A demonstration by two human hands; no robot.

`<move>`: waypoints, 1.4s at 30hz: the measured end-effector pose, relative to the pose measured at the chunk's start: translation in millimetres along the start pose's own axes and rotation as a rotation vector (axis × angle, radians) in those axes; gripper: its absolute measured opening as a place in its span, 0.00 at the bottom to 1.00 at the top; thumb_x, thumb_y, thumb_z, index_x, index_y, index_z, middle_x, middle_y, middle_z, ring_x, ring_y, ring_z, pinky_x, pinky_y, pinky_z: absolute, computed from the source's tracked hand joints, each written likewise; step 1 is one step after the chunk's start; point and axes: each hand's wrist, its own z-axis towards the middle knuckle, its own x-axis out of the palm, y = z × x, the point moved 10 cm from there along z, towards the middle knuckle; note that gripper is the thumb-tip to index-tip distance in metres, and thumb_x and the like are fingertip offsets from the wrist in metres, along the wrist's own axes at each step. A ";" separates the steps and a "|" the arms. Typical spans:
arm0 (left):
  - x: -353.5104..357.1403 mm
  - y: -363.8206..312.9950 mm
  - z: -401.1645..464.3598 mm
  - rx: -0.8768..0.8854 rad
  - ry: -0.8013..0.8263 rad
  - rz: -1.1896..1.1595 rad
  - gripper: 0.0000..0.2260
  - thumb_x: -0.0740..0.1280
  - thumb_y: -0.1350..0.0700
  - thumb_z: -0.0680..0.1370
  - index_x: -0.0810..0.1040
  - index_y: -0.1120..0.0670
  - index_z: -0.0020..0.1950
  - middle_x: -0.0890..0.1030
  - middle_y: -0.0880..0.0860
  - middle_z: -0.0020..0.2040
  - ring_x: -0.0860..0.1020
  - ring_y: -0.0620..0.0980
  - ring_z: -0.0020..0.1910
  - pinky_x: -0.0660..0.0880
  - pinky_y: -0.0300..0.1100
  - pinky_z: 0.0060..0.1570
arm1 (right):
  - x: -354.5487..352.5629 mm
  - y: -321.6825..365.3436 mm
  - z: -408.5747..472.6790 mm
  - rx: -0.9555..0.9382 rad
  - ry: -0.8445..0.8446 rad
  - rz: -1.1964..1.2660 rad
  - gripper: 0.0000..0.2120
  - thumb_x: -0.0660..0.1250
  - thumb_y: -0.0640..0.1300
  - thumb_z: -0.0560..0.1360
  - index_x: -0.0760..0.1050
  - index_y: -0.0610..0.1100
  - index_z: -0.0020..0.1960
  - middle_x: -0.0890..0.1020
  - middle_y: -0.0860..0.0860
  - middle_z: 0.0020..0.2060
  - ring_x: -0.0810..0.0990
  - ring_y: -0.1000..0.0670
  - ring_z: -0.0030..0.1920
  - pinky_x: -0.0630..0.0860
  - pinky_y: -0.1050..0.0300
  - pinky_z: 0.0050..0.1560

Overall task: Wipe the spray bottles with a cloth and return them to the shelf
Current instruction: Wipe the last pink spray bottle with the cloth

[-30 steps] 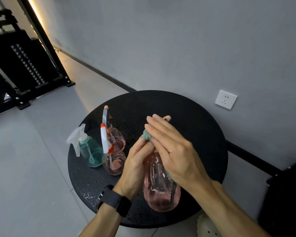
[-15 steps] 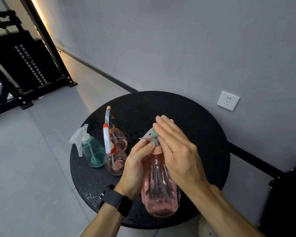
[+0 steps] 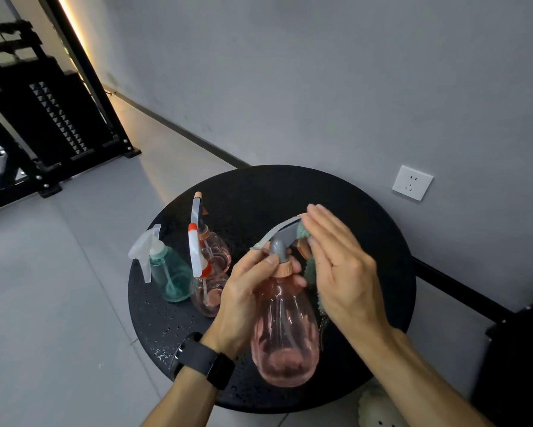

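- Holding the pink spray bottle [image 3: 285, 328] up off the round black tabletop [image 3: 366, 211] gives you free access to every side of it, so your cloth can reach the head without the surface getting in the way.
- Your left hand [image 3: 243, 300] grips the bottle at its neck, thumb and fingers [image 3: 269, 261] curled round just under the grey trigger head [image 3: 279, 241]; that, I judge, steadies the head against the rubbing.
- Your right hand [image 3: 339, 266] lies flat with its fingers straight and together, pressing the teal cloth [image 3: 311, 269] against the far side of the head and shoulder of the bottle. Most of the cloth is hidden behind the palm; only its edge shows.
- The bottle tilts with its base toward you and its nozzle away.
- Three more bottles wait on the left of the tabletop, close together: a teal spray bottle [image 3: 169, 272] and two pink ones, one with an orange-and-white trigger [image 3: 209, 288] and one behind it [image 3: 214, 248].
- The tabletop is speckled with droplets, so setting a wiped bottle down there would likely wet it again.
- A black shelf rack [image 3: 43, 118] stands well apart, at the upper left.
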 end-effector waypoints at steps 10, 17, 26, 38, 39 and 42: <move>-19.7 -15.0 8.4 0.112 -0.105 0.355 0.11 0.66 0.52 0.76 0.79 0.54 0.57 0.84 0.53 0.47 0.83 0.55 0.49 0.78 0.48 0.55 | -9.9 -4.5 3.2 0.011 -0.078 -0.020 0.15 0.62 0.36 0.78 0.75 0.33 0.63 0.78 0.42 0.63 0.74 0.48 0.67 0.69 0.62 0.67; -38.3 -23.7 19.8 0.174 -0.312 0.640 0.04 0.65 0.50 0.82 0.77 0.46 0.56 0.83 0.49 0.49 0.81 0.44 0.49 0.77 0.42 0.53 | -11.8 -9.3 3.2 0.038 -0.074 -0.017 0.16 0.61 0.37 0.78 0.75 0.33 0.64 0.78 0.43 0.63 0.74 0.49 0.67 0.67 0.66 0.68; -46.8 -25.3 49.7 0.216 -0.373 0.652 0.04 0.67 0.51 0.81 0.76 0.44 0.55 0.82 0.45 0.49 0.82 0.49 0.50 0.78 0.55 0.60 | -8.0 -18.8 1.5 0.080 -0.050 -0.026 0.17 0.61 0.38 0.78 0.76 0.34 0.64 0.78 0.44 0.63 0.73 0.51 0.67 0.64 0.71 0.67; -77.4 2.8 88.2 0.141 -0.473 0.697 0.06 0.65 0.52 0.82 0.71 0.41 0.52 0.80 0.45 0.51 0.79 0.46 0.53 0.77 0.52 0.61 | 18.6 -31.4 -4.6 0.100 0.010 -0.065 0.15 0.62 0.34 0.78 0.76 0.35 0.64 0.78 0.43 0.63 0.74 0.49 0.67 0.65 0.66 0.68; -79.2 4.9 89.3 0.130 -0.473 0.702 0.06 0.65 0.53 0.82 0.71 0.40 0.51 0.79 0.44 0.48 0.79 0.46 0.50 0.77 0.53 0.60 | 20.9 -32.0 -5.0 0.096 0.016 -0.073 0.15 0.62 0.34 0.78 0.76 0.35 0.63 0.79 0.43 0.63 0.74 0.49 0.67 0.65 0.66 0.68; -84.6 10.2 91.6 0.109 -0.477 0.702 0.05 0.65 0.53 0.82 0.71 0.42 0.51 0.80 0.46 0.48 0.81 0.52 0.52 0.77 0.55 0.60 | 27.1 -32.9 -5.8 0.097 0.028 -0.080 0.15 0.63 0.33 0.77 0.76 0.34 0.63 0.79 0.43 0.63 0.74 0.48 0.67 0.65 0.65 0.69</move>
